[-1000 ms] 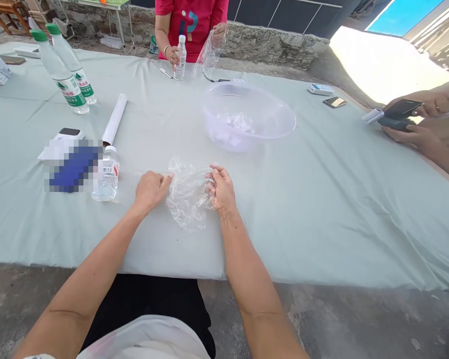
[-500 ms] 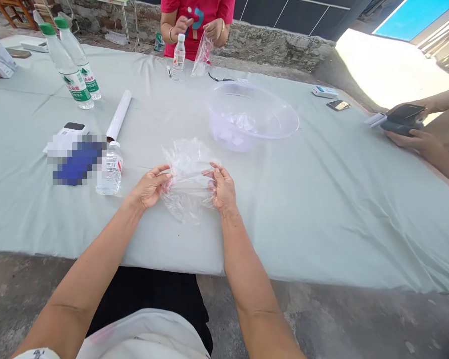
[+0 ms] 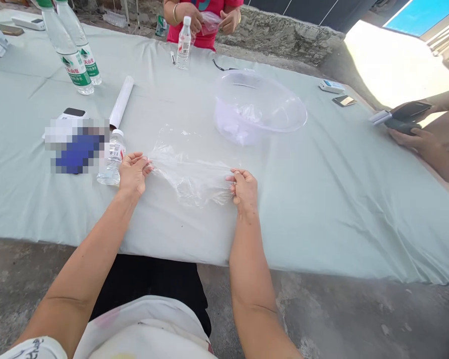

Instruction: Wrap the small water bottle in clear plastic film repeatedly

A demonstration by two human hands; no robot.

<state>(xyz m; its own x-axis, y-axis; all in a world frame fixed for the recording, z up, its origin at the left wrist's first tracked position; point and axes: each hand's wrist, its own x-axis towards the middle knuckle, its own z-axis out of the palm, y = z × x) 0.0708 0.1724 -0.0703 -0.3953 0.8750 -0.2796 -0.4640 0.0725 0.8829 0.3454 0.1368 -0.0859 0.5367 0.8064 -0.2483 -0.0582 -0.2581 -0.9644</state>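
Observation:
A thin, crinkled clear plastic bag (image 3: 190, 179) is stretched sideways between my hands, just above the table. My left hand (image 3: 133, 172) pinches its left end, close beside a small water bottle (image 3: 112, 158). Its right end is gripped between the thumb and fingers of my right hand (image 3: 243, 187). The lower part of the plastic hangs in loose folds. Beyond my right hand stands a translucent round basin (image 3: 280, 127) with crumpled clear plastic (image 3: 250, 113) inside.
Two green-labelled bottles (image 3: 77, 72), a white roll (image 3: 122, 102) and a blurred blue item (image 3: 78, 154) lie to the left. Across the table, a person in red (image 3: 205, 25) handles clear plastic behind another bottle (image 3: 184, 45). At right, another person's hands (image 3: 415, 137) hold a dark device.
My hands have moved apart, pulling the plastic bag wider and tauter. The person opposite has gathered up the plastic that hung down. The view has tilted slightly downward.

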